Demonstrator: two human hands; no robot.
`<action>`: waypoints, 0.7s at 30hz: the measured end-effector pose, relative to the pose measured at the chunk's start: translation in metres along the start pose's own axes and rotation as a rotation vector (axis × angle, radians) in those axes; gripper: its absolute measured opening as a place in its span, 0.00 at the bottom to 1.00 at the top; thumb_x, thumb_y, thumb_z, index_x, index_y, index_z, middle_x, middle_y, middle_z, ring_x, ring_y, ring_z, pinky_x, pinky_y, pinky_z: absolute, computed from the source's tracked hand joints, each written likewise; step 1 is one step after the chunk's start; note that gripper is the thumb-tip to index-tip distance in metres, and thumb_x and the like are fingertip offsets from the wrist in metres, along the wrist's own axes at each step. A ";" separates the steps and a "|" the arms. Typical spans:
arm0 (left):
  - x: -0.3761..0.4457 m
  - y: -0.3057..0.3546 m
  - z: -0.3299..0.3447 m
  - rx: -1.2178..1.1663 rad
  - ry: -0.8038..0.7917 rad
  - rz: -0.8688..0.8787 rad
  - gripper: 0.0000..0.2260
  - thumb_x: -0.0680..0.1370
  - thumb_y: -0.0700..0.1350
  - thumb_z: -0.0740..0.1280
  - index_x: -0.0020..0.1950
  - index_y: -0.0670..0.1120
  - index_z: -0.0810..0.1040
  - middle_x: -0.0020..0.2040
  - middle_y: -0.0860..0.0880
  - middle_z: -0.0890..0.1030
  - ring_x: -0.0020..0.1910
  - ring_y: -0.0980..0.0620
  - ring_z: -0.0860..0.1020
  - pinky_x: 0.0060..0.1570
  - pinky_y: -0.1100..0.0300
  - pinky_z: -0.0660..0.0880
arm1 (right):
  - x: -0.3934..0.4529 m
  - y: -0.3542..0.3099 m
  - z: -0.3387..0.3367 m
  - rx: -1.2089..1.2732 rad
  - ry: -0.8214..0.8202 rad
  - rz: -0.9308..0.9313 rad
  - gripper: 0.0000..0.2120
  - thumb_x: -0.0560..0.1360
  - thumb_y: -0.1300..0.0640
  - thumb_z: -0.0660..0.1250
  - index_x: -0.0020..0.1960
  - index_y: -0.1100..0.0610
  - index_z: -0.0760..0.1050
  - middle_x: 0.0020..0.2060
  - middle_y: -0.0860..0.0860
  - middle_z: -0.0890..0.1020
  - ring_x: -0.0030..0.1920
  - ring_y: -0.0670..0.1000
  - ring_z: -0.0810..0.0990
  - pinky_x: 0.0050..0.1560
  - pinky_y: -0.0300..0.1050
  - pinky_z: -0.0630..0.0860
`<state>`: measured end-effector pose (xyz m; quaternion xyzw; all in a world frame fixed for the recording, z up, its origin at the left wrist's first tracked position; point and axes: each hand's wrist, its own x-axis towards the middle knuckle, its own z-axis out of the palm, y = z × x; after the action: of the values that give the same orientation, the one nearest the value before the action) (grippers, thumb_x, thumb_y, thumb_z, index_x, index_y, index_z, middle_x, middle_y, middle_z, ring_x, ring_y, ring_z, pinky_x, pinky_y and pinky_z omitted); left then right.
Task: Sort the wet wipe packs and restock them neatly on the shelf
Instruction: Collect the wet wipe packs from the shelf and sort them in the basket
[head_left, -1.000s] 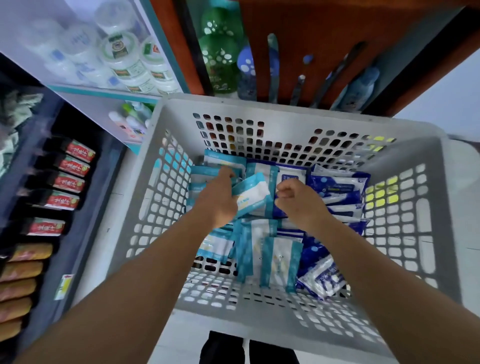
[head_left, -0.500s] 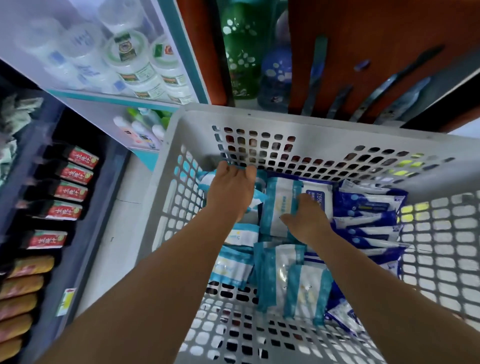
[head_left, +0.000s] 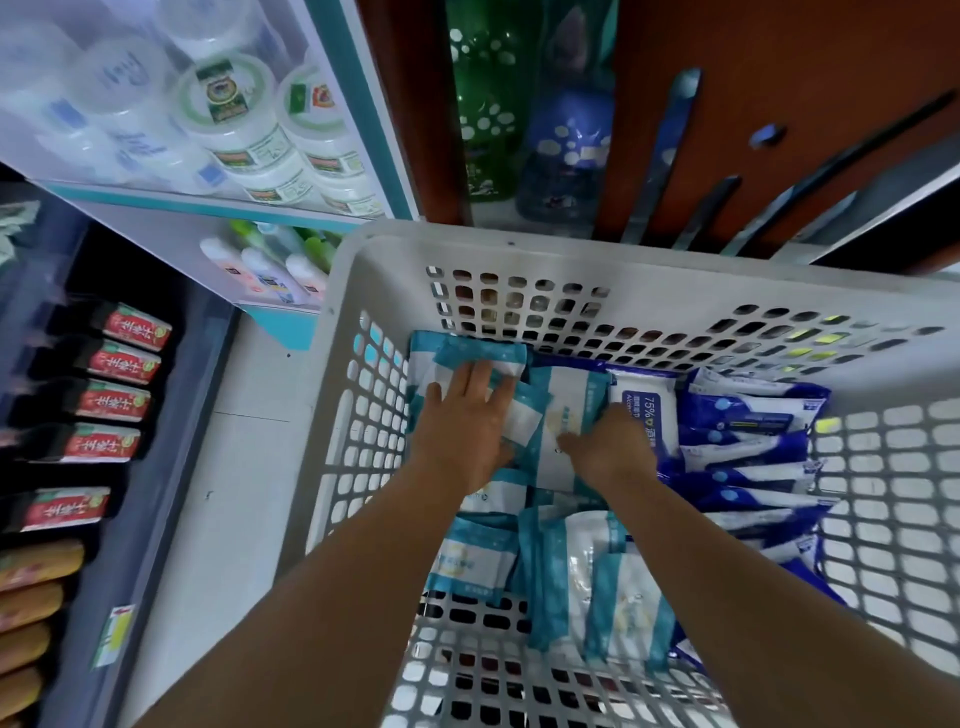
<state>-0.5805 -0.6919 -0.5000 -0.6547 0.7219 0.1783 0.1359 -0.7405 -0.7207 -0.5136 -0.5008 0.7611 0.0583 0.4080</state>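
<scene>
Teal packs (head_left: 563, 426) go left: my left hand (head_left: 467, 421) presses flat, right hand (head_left: 608, 447) pinches one; keep edges flush in the basket (head_left: 597, 254)

right hand (head_left: 608, 447) fingers hidden, grip unclear | basket (head_left: 649, 265) cut off right, bottom

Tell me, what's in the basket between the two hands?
A teal-and-white wipe pack stands between the left hand and right hand, seen in the head view.

Wipe packs (head_left: 566, 431) in grey basket (head_left: 597, 260)
</scene>
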 end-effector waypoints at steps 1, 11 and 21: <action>-0.001 0.000 0.003 0.006 -0.007 -0.028 0.36 0.77 0.58 0.63 0.77 0.47 0.50 0.76 0.43 0.51 0.76 0.43 0.50 0.71 0.43 0.60 | 0.000 0.001 -0.001 0.017 0.007 -0.017 0.22 0.73 0.51 0.70 0.61 0.61 0.69 0.57 0.59 0.76 0.55 0.59 0.77 0.49 0.49 0.76; -0.015 0.004 -0.013 -0.293 0.142 -0.171 0.40 0.78 0.55 0.64 0.78 0.42 0.40 0.78 0.42 0.49 0.77 0.44 0.51 0.73 0.52 0.52 | -0.026 -0.017 -0.035 0.016 0.216 -0.506 0.10 0.78 0.58 0.62 0.59 0.53 0.75 0.49 0.50 0.80 0.48 0.53 0.78 0.46 0.46 0.72; -0.021 -0.003 -0.029 -0.469 0.248 -0.413 0.19 0.77 0.34 0.63 0.67 0.45 0.69 0.61 0.45 0.71 0.53 0.47 0.75 0.50 0.56 0.74 | -0.019 -0.030 -0.018 0.058 0.007 -0.396 0.13 0.76 0.57 0.66 0.60 0.55 0.76 0.48 0.48 0.78 0.45 0.47 0.74 0.45 0.40 0.68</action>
<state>-0.5744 -0.6859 -0.4653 -0.8173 0.5242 0.2273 -0.0739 -0.7232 -0.7306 -0.4790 -0.6290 0.6506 -0.0467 0.4230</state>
